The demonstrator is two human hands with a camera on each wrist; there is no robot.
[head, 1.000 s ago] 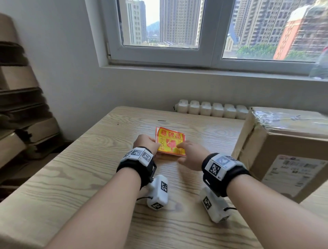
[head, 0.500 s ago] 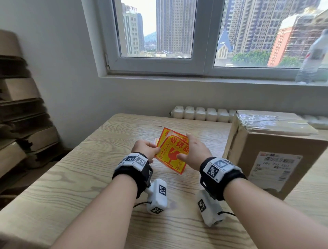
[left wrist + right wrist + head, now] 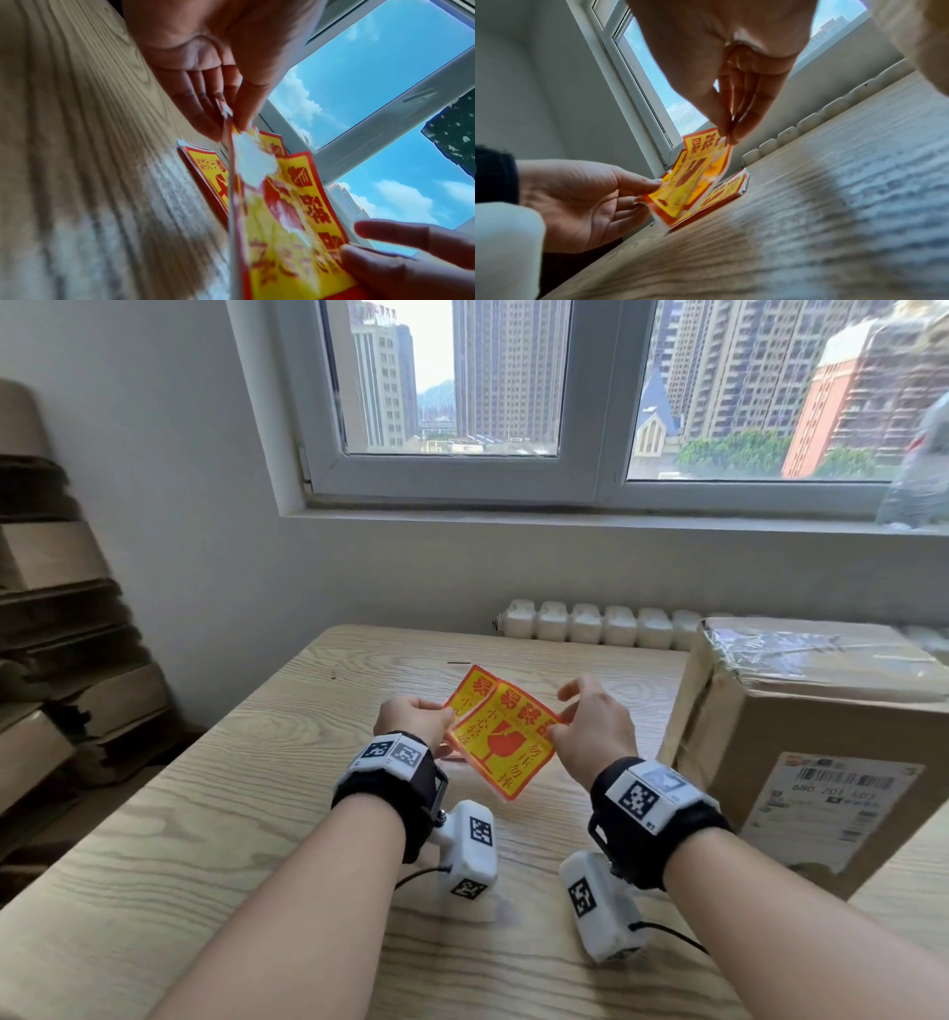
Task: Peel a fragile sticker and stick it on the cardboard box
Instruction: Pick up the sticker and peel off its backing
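Observation:
A yellow and red fragile sticker sheet (image 3: pixel 506 747) hangs tilted above the table between both hands. My left hand (image 3: pixel 445 717) pinches its left corner with thumb and fingers, seen close in the left wrist view (image 3: pixel 231 119). My right hand (image 3: pixel 557 726) pinches its right edge, index finger raised; the right wrist view shows the pinch (image 3: pixel 727 134). A white patch (image 3: pixel 254 168) shows on the sheet near the left pinch. Beneath lies a small stack of the same stickers (image 3: pixel 727 189) on the wood. The cardboard box (image 3: pixel 801 726) stands at the right, a hand's width from my right hand.
The wooden table (image 3: pixel 205 814) runs to a white wall under a window. A white ribbed strip (image 3: pixel 590 624) lies along the far edge. Flattened cartons (image 3: pixel 61 660) are piled at the left. The box's front carries a shipping label (image 3: pixel 832 809). A plastic bottle (image 3: pixel 919 469) stands on the sill.
One sheet has come up off the stack on the table. Both hands rose with it and now hold it tilted in the air, the right hand shifted to its right edge.

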